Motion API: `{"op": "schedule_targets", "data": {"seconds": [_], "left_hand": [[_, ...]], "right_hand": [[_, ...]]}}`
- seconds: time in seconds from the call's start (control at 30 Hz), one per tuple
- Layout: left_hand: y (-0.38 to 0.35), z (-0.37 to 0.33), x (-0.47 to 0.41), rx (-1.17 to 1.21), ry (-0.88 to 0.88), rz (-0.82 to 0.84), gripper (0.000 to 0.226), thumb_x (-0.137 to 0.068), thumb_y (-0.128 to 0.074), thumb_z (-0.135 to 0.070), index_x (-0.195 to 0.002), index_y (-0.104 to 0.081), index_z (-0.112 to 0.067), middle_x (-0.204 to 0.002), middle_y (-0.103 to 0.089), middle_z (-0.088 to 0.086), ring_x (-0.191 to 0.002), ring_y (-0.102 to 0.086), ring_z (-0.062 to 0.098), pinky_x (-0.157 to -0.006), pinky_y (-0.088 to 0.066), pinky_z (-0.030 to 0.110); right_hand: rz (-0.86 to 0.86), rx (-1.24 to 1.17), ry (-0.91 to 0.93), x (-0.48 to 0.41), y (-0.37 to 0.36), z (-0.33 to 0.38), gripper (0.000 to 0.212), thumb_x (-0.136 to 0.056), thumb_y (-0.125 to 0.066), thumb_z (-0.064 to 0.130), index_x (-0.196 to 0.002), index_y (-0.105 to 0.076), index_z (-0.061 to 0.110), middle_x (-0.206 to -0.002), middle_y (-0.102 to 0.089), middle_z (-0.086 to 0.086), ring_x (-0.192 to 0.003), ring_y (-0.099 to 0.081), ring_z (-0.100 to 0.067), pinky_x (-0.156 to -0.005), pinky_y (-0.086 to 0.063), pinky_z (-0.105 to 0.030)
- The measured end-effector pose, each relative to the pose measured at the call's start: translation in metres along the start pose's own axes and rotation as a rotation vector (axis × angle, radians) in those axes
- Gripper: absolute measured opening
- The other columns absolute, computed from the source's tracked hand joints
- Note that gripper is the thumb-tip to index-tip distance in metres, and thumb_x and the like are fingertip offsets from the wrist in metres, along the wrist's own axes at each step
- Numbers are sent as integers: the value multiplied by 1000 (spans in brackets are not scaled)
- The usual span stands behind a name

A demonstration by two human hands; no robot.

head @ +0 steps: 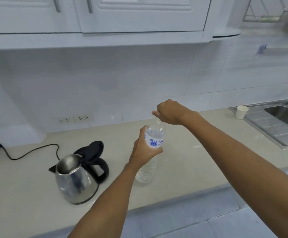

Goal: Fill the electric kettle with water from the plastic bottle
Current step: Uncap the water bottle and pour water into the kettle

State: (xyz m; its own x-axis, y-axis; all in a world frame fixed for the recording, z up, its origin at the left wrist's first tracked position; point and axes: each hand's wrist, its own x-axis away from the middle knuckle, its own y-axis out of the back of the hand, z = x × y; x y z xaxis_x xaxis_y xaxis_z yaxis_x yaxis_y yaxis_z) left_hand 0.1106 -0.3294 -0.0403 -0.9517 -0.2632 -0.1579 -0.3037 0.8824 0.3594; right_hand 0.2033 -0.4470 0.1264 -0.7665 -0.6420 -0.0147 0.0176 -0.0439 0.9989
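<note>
While the left hand [144, 148] wraps the clear plastic water bottle [152, 152], right hand [169, 112] fingers pinch its cap (steel electric kettle [76, 179], lid open, at nine o'clock).

On the counter [36, 194] before us: our kettle [76, 179] at left, lid tipped back, cord [36, 152] trailing left behind it. Right of the kettle, our bottle [152, 152] upright, its base at the counter; our left hand [145, 148] around its middle, our right hand [170, 112] over its top. Behind, on the wall, two sockets [75, 119]. Far right, a cup [241, 112] beside the sink [284, 115]. Cabinets [122, 14] overhead.
</note>
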Motion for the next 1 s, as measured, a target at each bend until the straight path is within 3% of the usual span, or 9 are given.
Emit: {"op": "schedule_targets", "data": {"seconds": [0.1,0.23,0.33,0.47,0.6,0.7,0.83,1.0], "left_hand": [[23,-20,13,18,-26,13,97,-70,-95,-25,-146,-36,-38,-118,-65,-10,-96,-71,10,-69,-57,12],[57,-45,33,62,-61,37,93,-71,-94,-29,-144,-37,-38,-119,-64,-15,-101,-70,9,-76,-60,19],[85,-55,52,88,-63,45,92,-73,-93,-27,-145,-37,-39,-118,-63,-17,-102,-69,4,-75,-57,16],[129,-58,74,94,-78,52,86,-73,-93,-28,-139,-40,-41,-117,-65,-14,-104,-68,5,-75,-57,17],[178,-50,92,73,-39,79,86,-68,-95,-33,-136,-44,-41,-117,-69,-11,-107,-70,11,-91,-62,36],[218,-40,106,34,-21,107,84,-71,-95,-20,-137,-44,-31,-118,-68,-1,-108,-71,18,-93,-62,42],[273,-26,128,-84,10,122,86,-72,-94,-19,-140,-42,-31,-118,-67,-3,-107,-70,14,-93,-61,37],[334,-7,148,-286,73,138,89,-65,-93,-33,-137,-41,-35,-115,-68,-6,-106,-70,14,-92,-62,44]], "right_hand": [[-21,-34,32,16,25,20,48,-106,-40,34,-95,-66,-5,-94,-67,-20,-92,-62,-36,-74,-46,-41],[-98,-48,79,33,60,57,36,-104,-46,28,-110,-72,4,-109,-71,-12,-103,-63,-31,-86,-49,-39],[-102,-79,93,41,79,84,29,-102,-51,29,-110,-73,12,-113,-73,-5,-108,-64,-26,-93,-49,-38],[-87,-149,153,52,93,122,26,-102,-51,24,-119,-70,15,-117,-72,-2,-110,-64,-22,-91,-45,-31],[-87,-190,227,54,99,163,26,-100,-54,18,-120,-70,19,-120,-71,-1,-110,-65,-20,-89,-46,-29],[-57,-284,268,52,97,192,28,-95,-58,10,-117,-71,21,-115,-71,1,-94,-66,-6,-77,-50,-22],[-13,-382,323,49,86,231,33,-86,-60,2,-112,-73,19,-113,-72,3,-100,-68,-12,-86,-57,-29],[-26,-367,406,34,59,273,27,-87,-64,7,-109,-74,19,-111,-72,7,-99,-68,-10,-87,-53,-24]]}}
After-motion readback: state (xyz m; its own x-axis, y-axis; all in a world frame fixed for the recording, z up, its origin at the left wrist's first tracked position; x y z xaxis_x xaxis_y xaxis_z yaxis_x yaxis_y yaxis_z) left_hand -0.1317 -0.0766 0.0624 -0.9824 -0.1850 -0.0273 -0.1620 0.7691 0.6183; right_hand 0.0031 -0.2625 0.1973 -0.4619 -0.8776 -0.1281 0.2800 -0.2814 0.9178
